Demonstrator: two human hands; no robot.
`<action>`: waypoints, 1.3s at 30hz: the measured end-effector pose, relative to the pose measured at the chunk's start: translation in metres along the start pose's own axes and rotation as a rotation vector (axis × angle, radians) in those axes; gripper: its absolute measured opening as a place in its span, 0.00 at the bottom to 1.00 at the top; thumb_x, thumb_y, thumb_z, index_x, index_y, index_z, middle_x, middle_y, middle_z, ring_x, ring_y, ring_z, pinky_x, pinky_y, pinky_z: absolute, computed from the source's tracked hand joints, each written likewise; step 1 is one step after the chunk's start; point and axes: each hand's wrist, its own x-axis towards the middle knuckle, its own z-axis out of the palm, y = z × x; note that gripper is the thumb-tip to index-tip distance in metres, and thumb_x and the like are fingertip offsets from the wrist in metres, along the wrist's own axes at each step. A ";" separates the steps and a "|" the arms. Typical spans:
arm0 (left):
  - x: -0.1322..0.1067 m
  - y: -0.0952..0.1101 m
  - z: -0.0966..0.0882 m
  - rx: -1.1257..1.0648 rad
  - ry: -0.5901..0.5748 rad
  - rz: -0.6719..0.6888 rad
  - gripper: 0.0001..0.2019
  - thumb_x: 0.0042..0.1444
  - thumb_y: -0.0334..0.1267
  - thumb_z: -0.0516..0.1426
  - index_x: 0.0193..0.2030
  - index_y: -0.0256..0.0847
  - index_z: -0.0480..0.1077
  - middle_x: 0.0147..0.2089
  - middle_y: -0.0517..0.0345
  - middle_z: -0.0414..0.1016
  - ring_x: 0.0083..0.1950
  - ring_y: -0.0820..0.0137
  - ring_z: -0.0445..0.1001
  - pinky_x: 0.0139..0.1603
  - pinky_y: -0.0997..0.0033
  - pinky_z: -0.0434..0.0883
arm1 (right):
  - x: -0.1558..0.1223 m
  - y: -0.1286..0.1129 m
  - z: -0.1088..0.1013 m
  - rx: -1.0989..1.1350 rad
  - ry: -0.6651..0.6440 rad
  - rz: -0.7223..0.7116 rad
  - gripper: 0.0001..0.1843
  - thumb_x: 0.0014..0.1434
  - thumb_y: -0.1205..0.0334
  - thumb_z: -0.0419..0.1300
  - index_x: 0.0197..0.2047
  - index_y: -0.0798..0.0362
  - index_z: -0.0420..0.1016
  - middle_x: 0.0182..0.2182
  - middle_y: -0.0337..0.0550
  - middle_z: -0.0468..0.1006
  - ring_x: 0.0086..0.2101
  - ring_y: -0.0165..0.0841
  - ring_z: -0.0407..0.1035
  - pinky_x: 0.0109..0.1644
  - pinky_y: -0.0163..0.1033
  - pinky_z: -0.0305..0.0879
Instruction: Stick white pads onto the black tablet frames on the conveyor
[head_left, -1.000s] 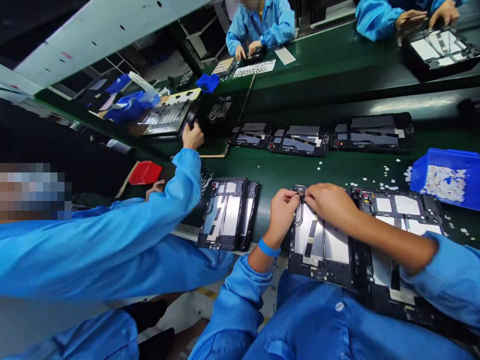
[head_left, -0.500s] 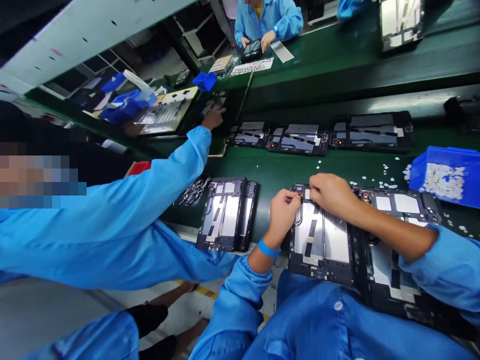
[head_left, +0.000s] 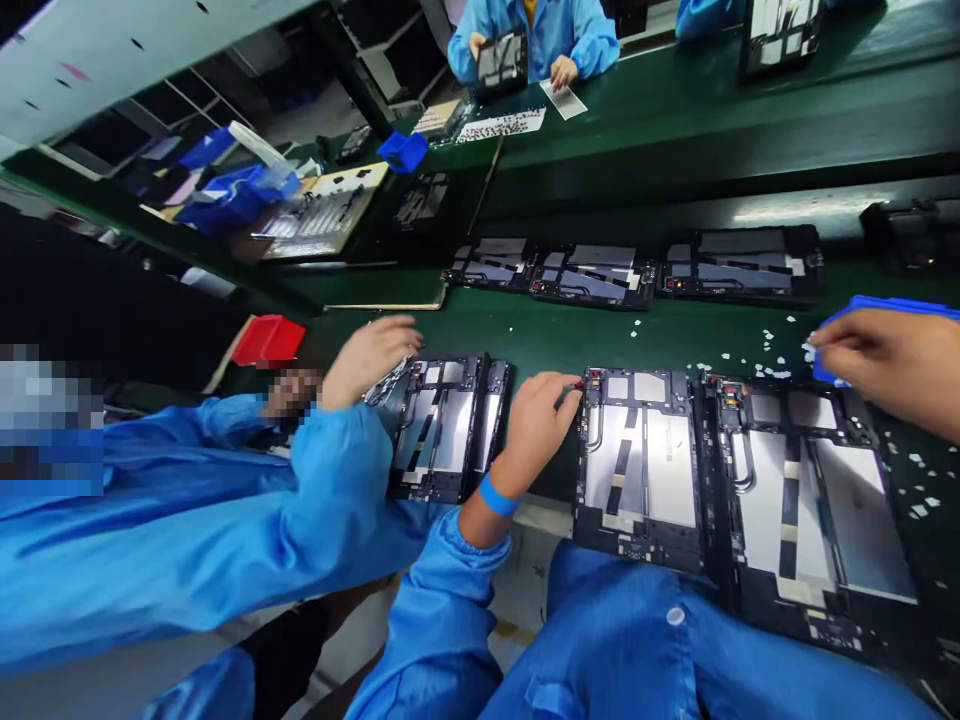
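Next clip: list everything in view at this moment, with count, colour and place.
tablet frames: two, black with silver plates, side by side at the near table edge
farther frames: three, black, in a row across the green table
stacked frames: black, to the left, beside a co-worker's hand
blue bin: one, on the right, mostly hidden behind the right hand
white scraps: many, scattered on the table near the bin
red bin: one, on the left at the table's end
person in a blue coat: one, at the far table, holding a frame
left hand: blue wristband, fingertips at the left frame's top corner
right hand: at the blue bin's edge
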 end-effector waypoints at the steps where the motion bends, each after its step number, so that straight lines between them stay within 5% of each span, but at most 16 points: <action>1: 0.004 -0.003 -0.001 0.097 -0.058 0.054 0.12 0.67 0.33 0.57 0.52 0.43 0.79 0.51 0.51 0.82 0.54 0.60 0.78 0.58 0.58 0.71 | 0.007 -0.033 0.012 -0.020 -0.051 0.061 0.11 0.62 0.48 0.59 0.36 0.41 0.81 0.31 0.48 0.82 0.30 0.45 0.74 0.37 0.50 0.64; 5: 0.016 -0.008 0.003 0.366 -0.211 0.144 0.18 0.70 0.32 0.53 0.62 0.41 0.75 0.55 0.49 0.81 0.54 0.60 0.76 0.57 0.58 0.70 | 0.049 -0.153 0.066 -0.046 -0.319 -0.010 0.12 0.60 0.59 0.58 0.35 0.47 0.85 0.37 0.44 0.86 0.37 0.41 0.78 0.41 0.42 0.68; 8: 0.019 -0.007 0.006 0.446 -0.255 0.161 0.20 0.71 0.31 0.51 0.66 0.41 0.73 0.57 0.49 0.80 0.53 0.61 0.75 0.56 0.60 0.69 | 0.076 -0.188 0.099 -0.052 -0.499 0.041 0.15 0.62 0.57 0.58 0.32 0.52 0.85 0.33 0.47 0.85 0.37 0.39 0.78 0.38 0.38 0.66; 12: 0.015 -0.006 0.007 0.498 -0.300 0.169 0.21 0.73 0.32 0.50 0.67 0.44 0.72 0.57 0.51 0.80 0.51 0.60 0.74 0.53 0.60 0.68 | 0.088 -0.189 0.118 0.003 -0.609 0.104 0.15 0.61 0.58 0.58 0.30 0.52 0.85 0.27 0.45 0.83 0.32 0.36 0.77 0.34 0.35 0.65; 28: 0.020 -0.009 0.005 0.595 -0.333 0.239 0.19 0.74 0.35 0.49 0.67 0.48 0.71 0.54 0.50 0.79 0.49 0.59 0.72 0.46 0.60 0.65 | 0.099 -0.187 0.118 0.043 -0.778 0.174 0.14 0.61 0.61 0.57 0.32 0.53 0.84 0.27 0.46 0.84 0.25 0.34 0.75 0.27 0.35 0.64; 35: 0.022 0.004 -0.004 0.709 -0.421 0.365 0.20 0.75 0.34 0.45 0.67 0.39 0.69 0.54 0.44 0.77 0.50 0.56 0.71 0.44 0.56 0.62 | 0.090 -0.182 0.118 -0.093 -0.615 -0.036 0.15 0.63 0.60 0.56 0.32 0.52 0.83 0.30 0.45 0.84 0.31 0.35 0.75 0.35 0.37 0.62; 39: 0.025 0.006 -0.008 0.657 -0.488 0.398 0.21 0.74 0.32 0.45 0.68 0.36 0.68 0.53 0.43 0.76 0.50 0.56 0.71 0.45 0.56 0.63 | 0.068 -0.167 0.123 -0.096 -0.431 -0.179 0.14 0.67 0.62 0.55 0.46 0.53 0.82 0.38 0.46 0.84 0.36 0.37 0.75 0.38 0.38 0.61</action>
